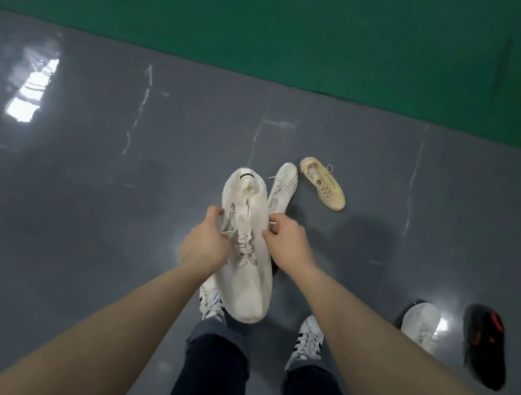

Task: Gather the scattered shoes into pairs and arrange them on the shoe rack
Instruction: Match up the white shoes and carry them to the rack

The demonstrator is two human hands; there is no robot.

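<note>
Two hands grip one white sneaker [246, 240] above grey floor [77, 200]: left hand [205, 243] and right hand [286, 240] clasp opposite sides, steadying it; likely mate [283, 187] lies beyond, beige shoe [322, 183] nearby.

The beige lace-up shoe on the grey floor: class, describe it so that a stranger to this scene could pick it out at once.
Start at the green mat across the top and come down onto the glossy grey floor. Just beyond the person's two hands lies a beige lace-up shoe, alone and untouched. Unlike the white sneakers beside it, it is tan with yellowish laces.
</note>
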